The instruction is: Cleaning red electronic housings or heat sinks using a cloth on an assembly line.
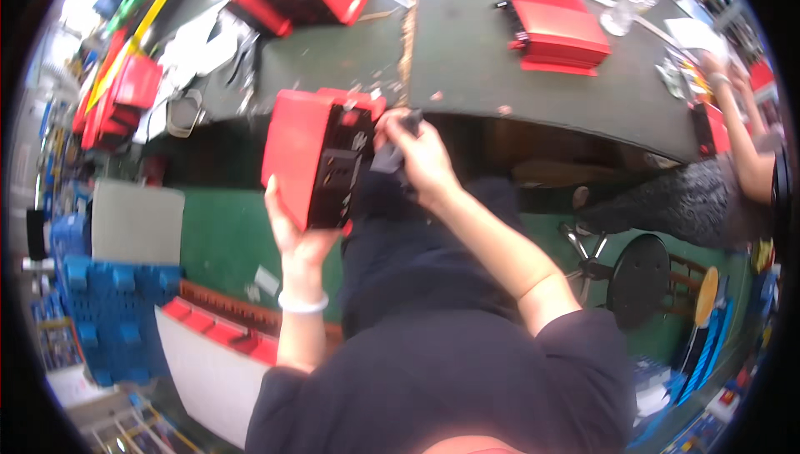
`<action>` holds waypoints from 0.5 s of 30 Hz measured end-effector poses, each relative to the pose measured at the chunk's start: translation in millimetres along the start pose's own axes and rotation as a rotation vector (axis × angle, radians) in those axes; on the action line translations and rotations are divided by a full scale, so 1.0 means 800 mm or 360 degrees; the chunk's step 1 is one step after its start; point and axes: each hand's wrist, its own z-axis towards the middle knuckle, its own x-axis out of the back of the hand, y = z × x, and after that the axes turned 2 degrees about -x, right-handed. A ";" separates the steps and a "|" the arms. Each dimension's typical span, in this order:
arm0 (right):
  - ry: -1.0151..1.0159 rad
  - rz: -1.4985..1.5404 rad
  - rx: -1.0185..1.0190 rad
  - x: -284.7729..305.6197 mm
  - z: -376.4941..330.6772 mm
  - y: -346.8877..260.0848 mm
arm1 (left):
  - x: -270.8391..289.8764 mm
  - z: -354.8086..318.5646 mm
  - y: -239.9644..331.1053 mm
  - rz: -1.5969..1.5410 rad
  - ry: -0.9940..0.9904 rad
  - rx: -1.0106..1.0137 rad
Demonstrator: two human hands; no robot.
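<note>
Even, bright light falls across the dark green worktable point(500, 62) beyond the right hand point(421, 158), leaving deep shade beneath its near edge. Glare washes out the upper corners. The whole frame is soft and smeared, and fisheye distortion bends edges toward a black rim.

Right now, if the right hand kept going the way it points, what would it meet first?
The right hand, gripping a small dark tool, points left toward the red housing that the left hand holds. It would likely meet the housing's dark open face first; depth is unclear.
</note>
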 end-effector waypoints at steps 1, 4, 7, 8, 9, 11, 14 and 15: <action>0.0026 -0.0095 -0.0075 0.008 -0.004 0.000 | -0.004 -0.002 0.000 0.0030 0.0092 0.0012; -0.0108 -0.0308 0.0078 0.039 -0.005 -0.009 | 0.000 0.001 0.004 0.0006 -0.0075 -0.0050; 0.0206 -0.1560 0.1010 0.065 0.009 -0.090 | -0.012 0.003 0.007 0.0094 -0.0362 -0.0060; 0.0361 -0.1835 0.1246 0.068 0.017 -0.126 | -0.019 0.006 0.008 0.0136 -0.0398 -0.0077; 0.0493 -0.2110 0.1456 0.080 0.029 -0.157 | -0.037 0.006 0.004 0.0160 -0.0444 -0.0081; 0.0666 -0.2447 0.1564 0.105 0.064 -0.191 | -0.049 0.023 0.007 0.0158 -0.0512 -0.0042; 0.0637 -0.3117 0.1299 0.159 0.134 -0.222 | -0.081 0.053 0.005 0.0236 -0.0547 0.0071; 0.0597 -0.3314 0.1045 0.172 0.153 -0.231 | -0.089 0.068 0.005 0.0303 -0.0540 0.0121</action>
